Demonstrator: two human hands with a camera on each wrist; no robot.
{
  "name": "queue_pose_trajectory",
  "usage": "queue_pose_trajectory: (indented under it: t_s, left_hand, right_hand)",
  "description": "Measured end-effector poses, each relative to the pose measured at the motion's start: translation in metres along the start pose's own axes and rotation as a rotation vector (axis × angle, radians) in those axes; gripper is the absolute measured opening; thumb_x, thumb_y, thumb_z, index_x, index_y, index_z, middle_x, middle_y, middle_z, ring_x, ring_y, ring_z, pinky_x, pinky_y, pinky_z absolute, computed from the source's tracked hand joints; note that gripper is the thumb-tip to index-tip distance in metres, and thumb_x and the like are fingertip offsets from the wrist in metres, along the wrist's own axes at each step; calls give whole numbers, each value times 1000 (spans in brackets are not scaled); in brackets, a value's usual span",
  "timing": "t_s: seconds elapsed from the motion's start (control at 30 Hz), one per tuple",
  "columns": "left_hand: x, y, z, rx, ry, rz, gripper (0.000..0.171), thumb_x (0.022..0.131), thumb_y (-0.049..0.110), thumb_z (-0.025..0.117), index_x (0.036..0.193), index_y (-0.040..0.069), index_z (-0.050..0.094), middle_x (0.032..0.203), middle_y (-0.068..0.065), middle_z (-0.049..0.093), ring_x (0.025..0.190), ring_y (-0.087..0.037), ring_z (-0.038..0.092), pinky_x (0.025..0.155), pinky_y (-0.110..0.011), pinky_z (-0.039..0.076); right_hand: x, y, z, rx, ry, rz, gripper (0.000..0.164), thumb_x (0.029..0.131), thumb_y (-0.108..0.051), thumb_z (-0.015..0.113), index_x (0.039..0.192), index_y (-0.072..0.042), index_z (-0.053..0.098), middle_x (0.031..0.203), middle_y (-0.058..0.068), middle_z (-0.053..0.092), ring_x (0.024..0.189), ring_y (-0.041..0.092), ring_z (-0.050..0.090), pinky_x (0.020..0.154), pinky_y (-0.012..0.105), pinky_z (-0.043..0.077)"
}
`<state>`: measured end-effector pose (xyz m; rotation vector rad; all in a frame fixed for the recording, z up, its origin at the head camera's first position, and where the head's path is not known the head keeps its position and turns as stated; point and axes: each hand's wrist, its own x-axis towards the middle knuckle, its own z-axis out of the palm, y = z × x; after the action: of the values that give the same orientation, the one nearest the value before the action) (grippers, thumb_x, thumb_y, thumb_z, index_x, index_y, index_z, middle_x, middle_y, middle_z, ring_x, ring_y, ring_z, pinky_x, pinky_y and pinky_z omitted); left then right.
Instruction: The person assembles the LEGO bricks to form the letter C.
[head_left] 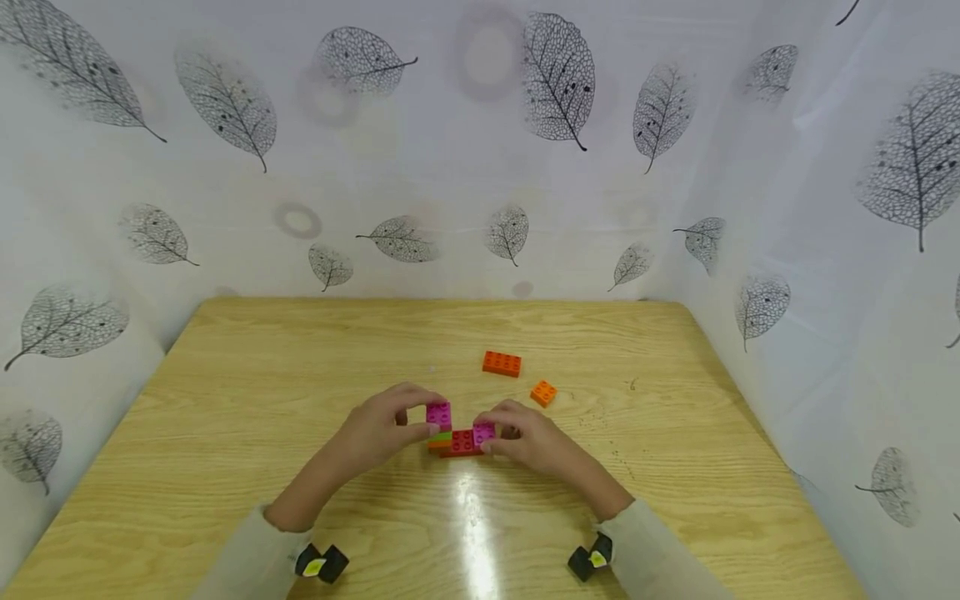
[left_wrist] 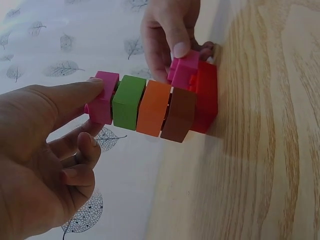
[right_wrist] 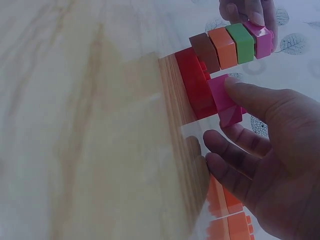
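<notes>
My left hand [head_left: 378, 425] pinches a pink toy brick [head_left: 438, 416] between thumb and fingers. That brick tops a stack of a green brick [left_wrist: 129, 102], an orange brick [left_wrist: 154, 108] and a brown brick [left_wrist: 178, 115]; thin gaps show between them. The stack stands on one end of a long red brick [left_wrist: 206, 97], which rests on the table. At the red brick's other end, my right hand [head_left: 528, 435] pinches a second pink brick [right_wrist: 225, 100] seated on or against its studs. Fingers partly cover both pink bricks.
Beyond my right hand, a long orange-red brick [head_left: 502, 363] and a small orange brick [head_left: 543, 393] lie on the wooden table [head_left: 285, 350]. A white leaf-print cloth [head_left: 450, 167] hangs behind the table and along its sides.
</notes>
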<state>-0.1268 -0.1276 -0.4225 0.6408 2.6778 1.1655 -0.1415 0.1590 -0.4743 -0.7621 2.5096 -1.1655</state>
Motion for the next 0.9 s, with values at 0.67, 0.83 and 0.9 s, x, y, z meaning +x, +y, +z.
queue_pose_trajectory:
  t_s: [0.67, 0.83, 0.9]
  left_hand:
    - [-2, -5, 4, -34, 0, -23, 42, 93, 42, 71, 134, 34, 63, 122, 16, 62, 81, -13, 54, 59, -26, 47]
    - [-6, -14, 4, -119, 20, -20, 46, 92, 51, 68, 134, 33, 62, 128, 12, 61, 84, -17, 55, 60, -28, 48]
    - [-8, -16, 4, -141, 32, -11, 44, 92, 52, 67, 132, 33, 63, 128, 12, 61, 84, -17, 55, 60, -28, 48]
  right_hand:
    - [0, -3, -2, -47, -9, 30, 38, 96, -39, 68, 132, -27, 66, 114, -16, 59, 91, 11, 57, 74, 28, 52]
    - [0, -10, -6, -63, 5, 33, 39, 98, -38, 66, 134, -24, 65, 125, -11, 61, 106, 14, 59, 87, 34, 53]
    - [2, -14, -5, -61, 41, -14, 38, 99, -36, 66, 133, -20, 65, 129, -7, 63, 115, 17, 59, 95, 40, 52]
